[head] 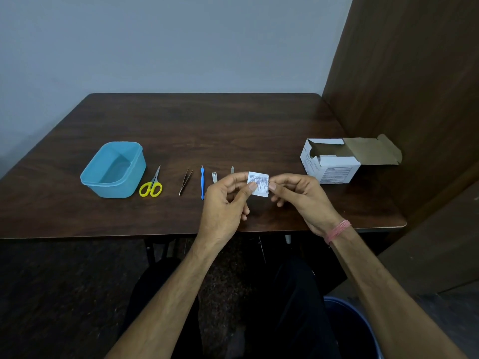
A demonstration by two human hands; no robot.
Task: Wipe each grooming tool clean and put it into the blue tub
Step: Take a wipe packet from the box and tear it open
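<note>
Both hands hold a small white printed wipe packet (259, 181) above the table's front part. My left hand (226, 203) pinches its left edge and my right hand (300, 196) pinches its right edge. An empty blue tub (90, 174) stands on the left. To its right lie, in a row, yellow-handled scissors (152, 186), tweezers (185, 181), a blue-handled tool (202, 182), a nail clipper (214, 176) and a small metal tool (232, 169) partly hidden behind my left hand.
An open white cardboard box (334, 165) sits at the right of the dark wooden table (207, 125), beside a wooden panel (414, 73). A blue bin (363, 330) stands on the floor at my right knee. A grey wall lies behind the table.
</note>
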